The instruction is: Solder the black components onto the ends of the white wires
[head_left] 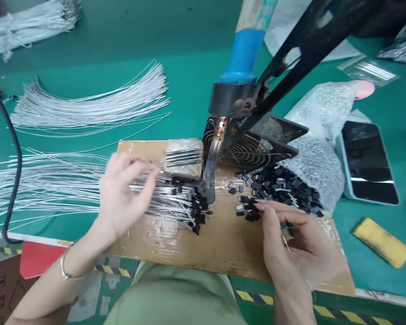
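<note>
My left hand (pixel 126 189) hovers over a bundle of thin white wires (pixel 71 180), thumb and forefinger nearly together. A small dark tip shows by its fingers, but I cannot make out what they pinch. Small black connectors (pixel 196 207) sit at the right ends of these wires. My right hand (pixel 294 243) is closed in a pinch beside loose black connectors (pixel 252 212). A thin strand of solder wire (pixel 285 240) runs through its palm and down past the wrist. Between the hands, a soldering iron (pixel 218 144) points down in a black stand, its tip near the wired connectors.
Brown cardboard (pixel 223 253) covers the work area. A grey block with metal rods (pixel 183 158) and a black fan (pixel 253 144) stand behind. A pile of connectors (pixel 287 187), a phone (pixel 370 162) and a yellow sponge (pixel 382 242) lie right. Another wire bundle (pixel 94 106) lies back left.
</note>
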